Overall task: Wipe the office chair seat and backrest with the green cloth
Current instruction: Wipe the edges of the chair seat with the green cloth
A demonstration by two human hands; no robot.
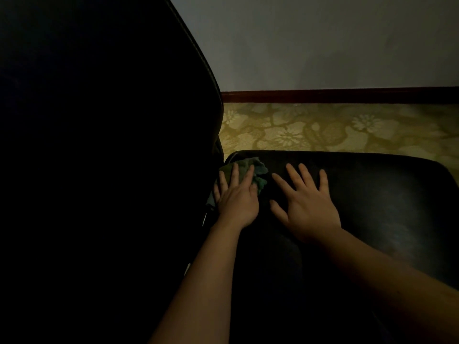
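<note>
On the office chair's black seat [372, 194], the left hand [237, 199] is pressing the green cloth [258, 167] down.
Its fingers are lying straight and slightly spread over the crumpled cloth, which is sitting at the back of the seat, against the foot of the dark backrest [111, 120]. The right hand [308, 207] is resting just beside it, palm down on the bare seat, fingers fanned wide, holding nothing. Beyond the seat a flowered carpet [347, 127] is running up to a skirting board [347, 95] under a pale wall [323, 45].
</note>
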